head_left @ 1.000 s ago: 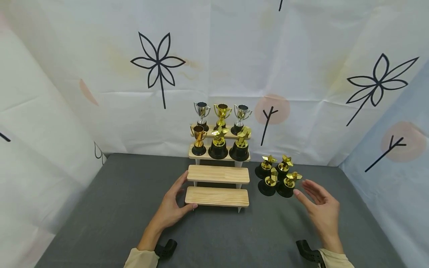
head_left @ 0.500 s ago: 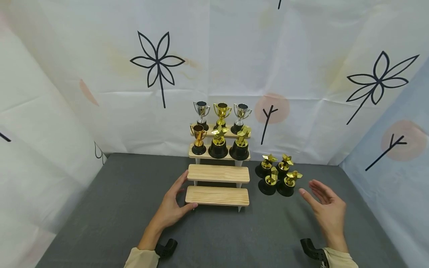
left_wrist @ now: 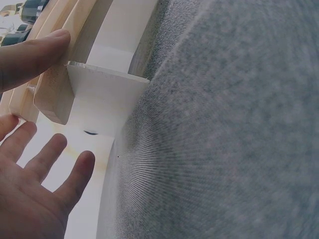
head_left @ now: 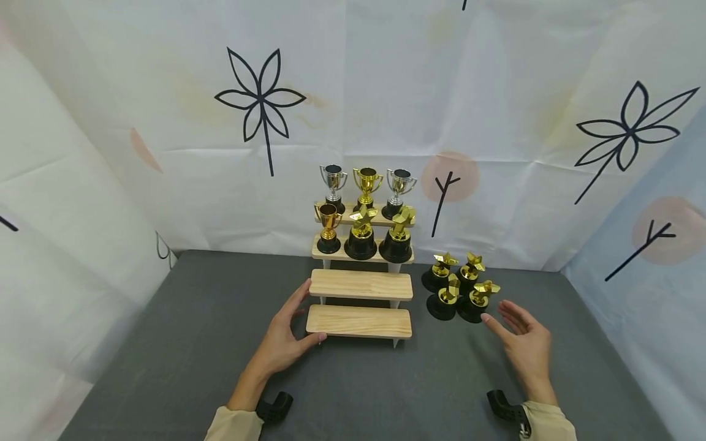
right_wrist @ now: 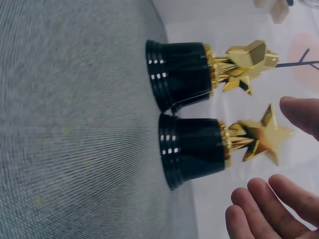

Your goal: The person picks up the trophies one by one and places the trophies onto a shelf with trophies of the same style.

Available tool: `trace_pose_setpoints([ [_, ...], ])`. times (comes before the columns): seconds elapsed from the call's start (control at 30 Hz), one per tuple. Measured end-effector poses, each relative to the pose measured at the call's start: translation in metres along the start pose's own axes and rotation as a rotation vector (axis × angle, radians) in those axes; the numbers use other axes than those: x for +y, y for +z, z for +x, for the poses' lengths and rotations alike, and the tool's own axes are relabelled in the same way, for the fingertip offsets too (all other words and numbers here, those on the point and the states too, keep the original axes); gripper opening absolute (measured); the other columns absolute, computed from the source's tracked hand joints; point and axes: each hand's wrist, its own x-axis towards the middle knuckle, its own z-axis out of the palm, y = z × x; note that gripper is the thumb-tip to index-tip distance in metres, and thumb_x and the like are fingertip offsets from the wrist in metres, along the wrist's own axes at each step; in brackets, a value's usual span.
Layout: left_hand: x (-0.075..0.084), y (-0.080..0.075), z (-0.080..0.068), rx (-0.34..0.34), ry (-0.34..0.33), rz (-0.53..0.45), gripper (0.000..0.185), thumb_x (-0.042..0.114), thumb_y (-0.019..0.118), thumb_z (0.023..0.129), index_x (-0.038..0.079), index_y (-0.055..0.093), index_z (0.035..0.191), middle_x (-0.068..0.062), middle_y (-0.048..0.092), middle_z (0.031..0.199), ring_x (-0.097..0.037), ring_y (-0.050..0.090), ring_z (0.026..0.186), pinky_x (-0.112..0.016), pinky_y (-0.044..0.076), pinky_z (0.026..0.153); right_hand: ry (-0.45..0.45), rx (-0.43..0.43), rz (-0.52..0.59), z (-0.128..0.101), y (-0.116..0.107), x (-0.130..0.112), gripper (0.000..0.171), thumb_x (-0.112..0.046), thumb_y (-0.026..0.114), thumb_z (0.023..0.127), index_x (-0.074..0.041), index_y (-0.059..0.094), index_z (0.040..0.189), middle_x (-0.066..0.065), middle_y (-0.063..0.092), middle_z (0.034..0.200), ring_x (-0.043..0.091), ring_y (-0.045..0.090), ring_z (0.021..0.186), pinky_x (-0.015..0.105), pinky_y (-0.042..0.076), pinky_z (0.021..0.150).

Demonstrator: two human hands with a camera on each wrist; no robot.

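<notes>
A stepped wooden display stand [head_left: 360,321] has pale boards on clear supports. My left hand [head_left: 281,340] is at its left end, with the thumb [left_wrist: 37,57] on the front board's edge, one fingertip by the board behind, and the other fingers spread apart. Beside the front-right star trophy [head_left: 473,306], my right hand [head_left: 524,346] holds nothing; its thumb and fingers are apart around that trophy's side. In the right wrist view a gold star trophy [right_wrist: 197,147] on a black base stands between thumb and fingers, with a gap to each.
Several star trophies [head_left: 442,304] stand grouped right of the stand. On the upper boards are silver cups [head_left: 333,177], a gold cup [head_left: 366,180], a bronze-coloured cup [head_left: 328,219] and two larger star trophies [head_left: 361,236]. A patterned cloth [head_left: 220,202] hangs behind the grey table [head_left: 182,318].
My right hand drew away rightward, then came back left toward the front-right star trophy. My left hand stayed at the stand. The trophies have not moved.
</notes>
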Motion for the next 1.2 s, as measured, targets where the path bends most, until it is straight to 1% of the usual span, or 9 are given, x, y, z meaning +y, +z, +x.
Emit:
trace_pose_setpoints([
  [0.17,0.001,0.0,0.0,0.005,-0.001,-0.008,0.105,0.015,0.09,0.078,0.019,0.028,0.162,-0.012,0.031,0.163,-0.038,0.038,0.143,-0.065,0.042,0.105,0.017,-0.064,-0.021,0.007,0.001,0.004,0.068,-0.028,0.082,0.089,0.0,0.054,0.144,0.021,0.058,0.14,0.025,0.058,0.122,0.003,0.044,0.082],
  [0.27,0.0,0.001,-0.001,0.007,0.004,-0.009,0.105,0.014,0.09,0.078,0.019,0.028,0.162,-0.012,0.032,0.163,-0.038,0.038,0.143,-0.064,0.043,0.105,0.023,-0.114,-0.047,0.013,0.002,0.007,0.072,-0.032,0.081,0.089,0.0,0.051,0.147,0.021,0.055,0.143,0.032,0.055,0.127,0.004,0.044,0.083],
  [0.37,-0.001,0.001,-0.001,0.006,0.006,0.0,0.105,0.014,0.09,0.078,0.019,0.027,0.162,-0.012,0.032,0.163,-0.038,0.038,0.143,-0.064,0.043,0.104,0.031,-0.168,-0.063,0.02,0.002,0.008,0.077,-0.034,0.081,0.09,0.0,0.047,0.15,0.022,0.051,0.147,0.037,0.051,0.133,0.021,0.05,0.096],
  [0.5,-0.001,0.001,-0.002,0.006,0.004,0.014,0.106,0.014,0.091,0.078,0.02,0.027,0.162,-0.012,0.032,0.162,-0.038,0.039,0.142,-0.063,0.044,0.104,0.039,-0.222,-0.073,0.028,0.006,0.008,0.08,-0.033,0.081,0.089,0.003,0.044,0.15,0.026,0.047,0.149,0.042,0.047,0.135,0.053,0.045,0.107],
  [0.6,0.0,0.001,-0.002,0.005,-0.003,0.012,0.106,0.013,0.091,0.078,0.02,0.027,0.162,-0.012,0.033,0.162,-0.038,0.039,0.142,-0.063,0.044,0.104,0.03,-0.255,-0.094,0.034,0.01,0.009,0.077,-0.031,0.081,0.089,0.005,0.046,0.148,0.028,0.048,0.147,0.043,0.049,0.133,0.055,0.046,0.104],
  [0.67,0.0,0.001,-0.002,0.004,-0.01,0.009,0.106,0.013,0.091,0.078,0.02,0.027,0.162,-0.012,0.032,0.162,-0.038,0.039,0.142,-0.063,0.044,0.104,0.022,-0.269,-0.116,0.036,0.013,0.01,0.073,-0.029,0.081,0.09,0.005,0.048,0.146,0.028,0.051,0.145,0.042,0.052,0.131,0.048,0.051,0.099],
  [0.73,0.0,0.001,-0.002,0.003,-0.008,0.005,0.105,0.013,0.09,0.078,0.019,0.027,0.162,-0.013,0.032,0.162,-0.038,0.039,0.143,-0.064,0.043,0.104,0.02,-0.267,-0.122,0.039,0.015,0.012,0.068,-0.025,0.08,0.091,0.005,0.051,0.144,0.028,0.053,0.142,0.042,0.055,0.128,0.032,0.054,0.091],
  [0.87,0.0,0.002,-0.002,0.005,0.004,0.009,0.105,0.013,0.09,0.078,0.019,0.027,0.162,-0.013,0.032,0.163,-0.039,0.039,0.142,-0.064,0.044,0.104,0.037,-0.245,-0.111,0.041,0.018,0.014,0.062,-0.019,0.078,0.092,0.007,0.052,0.142,0.029,0.055,0.14,0.041,0.057,0.126,0.007,0.044,0.075],
  [1.2,-0.001,0.0,0.0,-0.001,0.012,0.005,0.109,0.01,0.091,0.077,0.022,0.025,0.163,-0.01,0.031,0.163,-0.036,0.038,0.143,-0.061,0.045,0.104,0.046,-0.156,-0.041,0.035,0.005,0.003,0.067,-0.02,0.078,0.092,0.005,0.049,0.146,0.027,0.054,0.143,0.038,0.056,0.127,0.001,0.04,0.073],
])
